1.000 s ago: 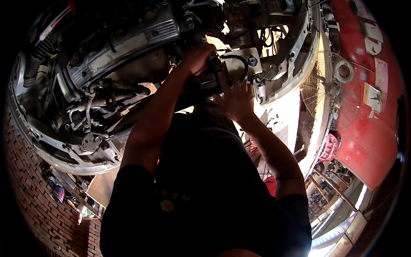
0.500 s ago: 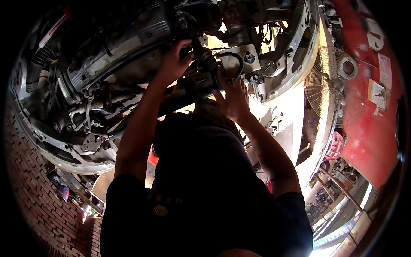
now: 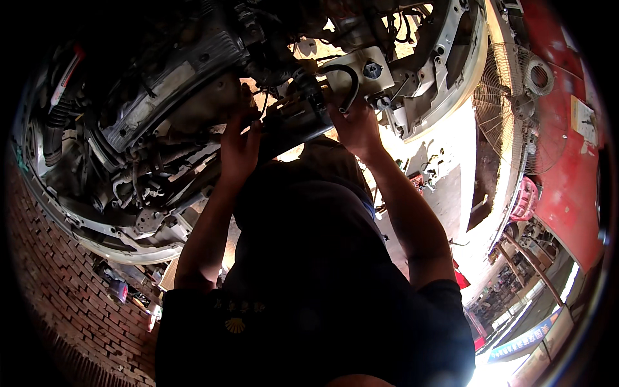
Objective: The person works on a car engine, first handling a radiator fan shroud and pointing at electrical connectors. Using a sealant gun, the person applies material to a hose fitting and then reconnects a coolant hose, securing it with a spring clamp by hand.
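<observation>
In the open engine bay, a long dark part [image 3: 291,134] with a straight edge lies tilted in front of my body, between my two hands. My left hand [image 3: 239,149] is at its left end, thumb and fingers bent around the edge, their tips in shadow. My right hand [image 3: 356,133] grips the right end, with its fingertips partly hidden. Beside the right fingers, a thick black hose connection [image 3: 311,87] meets the part. A curved black hose [image 3: 354,80] hangs just above that hand, in front of a white plastic reservoir [image 3: 376,71] with a dark cap.
The pale front frame [image 3: 445,97] of the car curves around at right, and continues at lower left [image 3: 116,251]. A ribbed engine cover [image 3: 174,90] lies beyond my left hand. A wire-cage fan [image 3: 509,100] and a red panel [image 3: 567,168] stand at right. Brick paving [image 3: 84,309] is at lower left.
My left hand has come down and left, from above the dark part to its left end. My right hand has moved slightly up and closed its spread fingers at the right end.
</observation>
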A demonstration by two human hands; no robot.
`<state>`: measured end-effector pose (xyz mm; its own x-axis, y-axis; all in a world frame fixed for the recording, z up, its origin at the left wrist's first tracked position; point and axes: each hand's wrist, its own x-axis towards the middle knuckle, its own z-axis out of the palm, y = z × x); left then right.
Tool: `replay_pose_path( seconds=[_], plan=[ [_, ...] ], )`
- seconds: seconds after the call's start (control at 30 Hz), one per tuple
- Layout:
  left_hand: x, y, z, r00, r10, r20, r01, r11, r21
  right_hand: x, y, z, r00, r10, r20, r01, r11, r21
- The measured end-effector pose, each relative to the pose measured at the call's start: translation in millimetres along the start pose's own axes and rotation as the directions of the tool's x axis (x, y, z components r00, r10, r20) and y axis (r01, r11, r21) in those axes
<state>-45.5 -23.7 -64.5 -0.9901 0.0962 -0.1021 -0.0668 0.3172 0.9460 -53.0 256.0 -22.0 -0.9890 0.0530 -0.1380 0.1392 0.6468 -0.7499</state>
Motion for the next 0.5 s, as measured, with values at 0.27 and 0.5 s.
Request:
replay_pose_path(
  seconds=[0.27,0.5],
  plan=[
    [1,-6,7,1.000,0.000,-0.020,0.000,0.999,-0.041,30,1,-10,0.983,-0.080,0.165,0.140,0.908,-0.395],
    [-3,-3,7,0.998,-0.034,-0.062,0.027,0.994,-0.110,43,-12,-14,0.895,-0.391,0.214,0.445,0.741,-0.503]
  ],
)
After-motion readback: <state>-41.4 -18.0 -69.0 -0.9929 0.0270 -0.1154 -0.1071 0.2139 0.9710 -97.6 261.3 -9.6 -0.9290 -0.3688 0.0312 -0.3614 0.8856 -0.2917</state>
